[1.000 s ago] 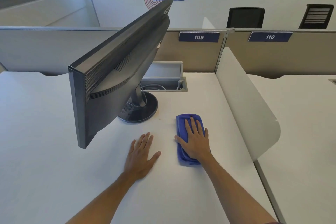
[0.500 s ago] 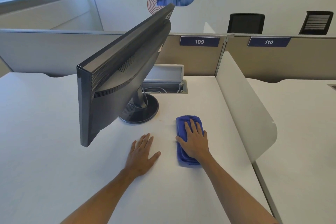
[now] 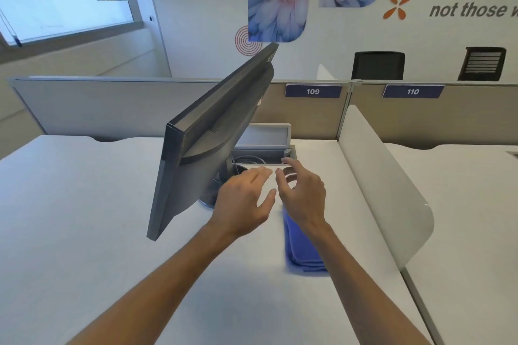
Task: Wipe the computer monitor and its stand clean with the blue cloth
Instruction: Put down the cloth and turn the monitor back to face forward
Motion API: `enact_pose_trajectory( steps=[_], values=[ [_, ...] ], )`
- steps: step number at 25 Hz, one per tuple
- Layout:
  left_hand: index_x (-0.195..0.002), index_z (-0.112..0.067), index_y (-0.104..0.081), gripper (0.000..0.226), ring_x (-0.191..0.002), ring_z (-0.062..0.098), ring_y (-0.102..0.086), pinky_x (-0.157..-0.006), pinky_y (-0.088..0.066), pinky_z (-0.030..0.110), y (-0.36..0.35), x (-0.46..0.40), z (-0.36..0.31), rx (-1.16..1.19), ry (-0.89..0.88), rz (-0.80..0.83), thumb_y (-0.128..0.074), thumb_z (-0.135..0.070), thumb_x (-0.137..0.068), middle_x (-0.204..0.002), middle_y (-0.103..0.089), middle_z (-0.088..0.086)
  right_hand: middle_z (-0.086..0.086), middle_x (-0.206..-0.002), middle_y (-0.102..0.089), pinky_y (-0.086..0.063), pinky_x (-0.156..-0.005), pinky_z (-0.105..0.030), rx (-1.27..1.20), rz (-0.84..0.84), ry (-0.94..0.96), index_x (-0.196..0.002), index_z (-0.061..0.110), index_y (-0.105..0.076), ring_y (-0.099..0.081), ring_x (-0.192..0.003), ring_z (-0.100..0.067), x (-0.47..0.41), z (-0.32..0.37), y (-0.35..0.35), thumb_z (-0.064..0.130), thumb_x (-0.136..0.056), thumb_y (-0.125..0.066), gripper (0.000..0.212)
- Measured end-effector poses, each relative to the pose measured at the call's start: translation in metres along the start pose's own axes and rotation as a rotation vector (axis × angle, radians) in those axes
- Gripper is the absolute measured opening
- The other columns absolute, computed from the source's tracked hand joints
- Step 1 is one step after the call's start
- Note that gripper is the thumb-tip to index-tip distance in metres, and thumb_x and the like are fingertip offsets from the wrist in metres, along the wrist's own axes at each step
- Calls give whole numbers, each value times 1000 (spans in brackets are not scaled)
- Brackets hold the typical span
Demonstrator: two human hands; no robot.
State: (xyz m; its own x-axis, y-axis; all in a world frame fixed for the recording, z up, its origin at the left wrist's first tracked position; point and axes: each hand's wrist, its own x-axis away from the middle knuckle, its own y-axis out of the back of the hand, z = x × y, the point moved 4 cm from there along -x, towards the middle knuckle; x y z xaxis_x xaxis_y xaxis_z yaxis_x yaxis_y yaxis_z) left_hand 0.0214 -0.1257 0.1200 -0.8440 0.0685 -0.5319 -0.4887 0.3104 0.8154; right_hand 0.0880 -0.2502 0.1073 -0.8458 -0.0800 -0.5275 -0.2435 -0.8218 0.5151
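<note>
Looking down at the white desk [image 3: 84, 232], we see both of our hands raised side by side just in front of the dark monitor [image 3: 213, 131], neither of them holding anything. Our left hand [image 3: 244, 199] is palm down with the fingers spread and loose, and it covers most of the monitor's stand [image 3: 221, 176], of which only a bit of the neck and base shows beside the wrist. Our right hand [image 3: 302, 193] is just beside the left, its fingers curled slightly but empty, thumb and fingers apart.

The blue cloth [image 3: 300, 249] lies folded on the desk below our right wrist and forearm, which hide its far end; we cannot tell whether the forearm brushes it, but the hand itself does not grip it. The monitor is turned edge-on to us, its back facing right and its screen side turned away to the left, tilted on the stand.

Behind the hands, an open cable tray [image 3: 263, 148] with its lid raised sits in the desk. A white curved divider [image 3: 378, 176] stands to the right, and the partition [image 3: 420, 115] beyond carries number plates 109 and 110.
</note>
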Motion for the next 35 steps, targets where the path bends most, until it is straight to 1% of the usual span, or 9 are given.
enact_pose_trajectory(
  steps=[6, 10, 12, 14, 17, 20, 23, 30, 35],
  values=[
    [-113, -16, -63, 33, -87, 20, -69, -78, -54, 35, 106, -34, -41, -198, -281, -109, -55, -30, -85, -102, -72, -1, 6, -94, -74, -46, -65, -4, -230, -178, 120, -115, 19, -69, -67, -76, -3, -21, 77, 45, 33, -90, -52, 33],
    [-116, -18, -60, 39, -82, 24, -66, -72, -49, 32, 173, -53, -42, -265, -351, -133, -46, -28, -81, -100, -71, -1, 13, -96, -72, -56, -72, -20, -252, -125, 164, -117, 22, -66, -66, -82, 1, -17, 120, 51, 30, -90, -55, 30],
    [-122, -20, -57, 45, -87, 28, -65, -73, -49, 35, 191, -75, -17, -281, -296, -71, -39, -29, -81, -107, -70, 1, 14, -110, -68, -56, -79, -25, -157, -76, 184, -125, 25, -60, -63, -93, -1, -7, 141, 42, 40, -90, -51, 38],
    [-129, -27, -52, 46, -100, 28, -62, -82, -51, 42, 193, -101, 18, -244, -204, 77, -35, -30, -87, -122, -65, 2, 10, -139, -51, -46, -95, -22, -40, -31, 223, -140, 29, -45, -53, -118, -5, 7, 161, 29, 56, -91, -43, 56],
    [-135, -26, -50, 45, -123, 28, -52, -102, -42, 45, 183, -131, 50, 9, -143, 269, -40, -14, -94, -139, -54, 4, 2, -158, -26, -35, -107, -33, 94, -4, 276, -152, 28, -24, -34, -140, -15, 24, 191, 9, 72, -87, -36, 79],
    [-135, -23, -54, 53, -133, 25, -42, -108, -33, 41, 173, -146, 61, 61, -161, 373, -40, 1, -89, -144, -49, 2, -3, -151, -40, -43, -104, -37, 152, -129, 269, -147, 19, -36, -47, -133, -20, 31, 206, -3, 69, -85, -43, 80],
    [-134, -27, -54, 62, -132, 23, -43, -108, -36, 41, 165, -150, 72, -9, -207, 453, -40, 7, -84, -145, -47, -5, -2, -145, -50, -47, -99, -34, 175, -240, 232, -141, 17, -46, -52, -127, -17, 29, 210, -7, 67, -85, -47, 75],
    [-142, -31, -44, 71, -130, 28, -42, -100, -40, 42, 156, -149, 78, -51, -282, 369, -45, 11, -83, -151, -39, -1, 1, -143, -51, -37, -101, -25, 180, -264, 241, -141, 18, -46, -49, -128, -13, 30, 202, -6, 62, -87, -48, 69],
    [-140, -39, -42, 77, -128, 28, -45, -92, -47, 42, 151, -152, 82, -84, -312, 336, -46, 10, -80, -155, -30, -1, 5, -138, -55, -47, -95, -28, 121, -266, 207, -140, 21, -46, -52, -121, -9, 29, 197, -2, 61, -85, -52, 68]
  ],
)
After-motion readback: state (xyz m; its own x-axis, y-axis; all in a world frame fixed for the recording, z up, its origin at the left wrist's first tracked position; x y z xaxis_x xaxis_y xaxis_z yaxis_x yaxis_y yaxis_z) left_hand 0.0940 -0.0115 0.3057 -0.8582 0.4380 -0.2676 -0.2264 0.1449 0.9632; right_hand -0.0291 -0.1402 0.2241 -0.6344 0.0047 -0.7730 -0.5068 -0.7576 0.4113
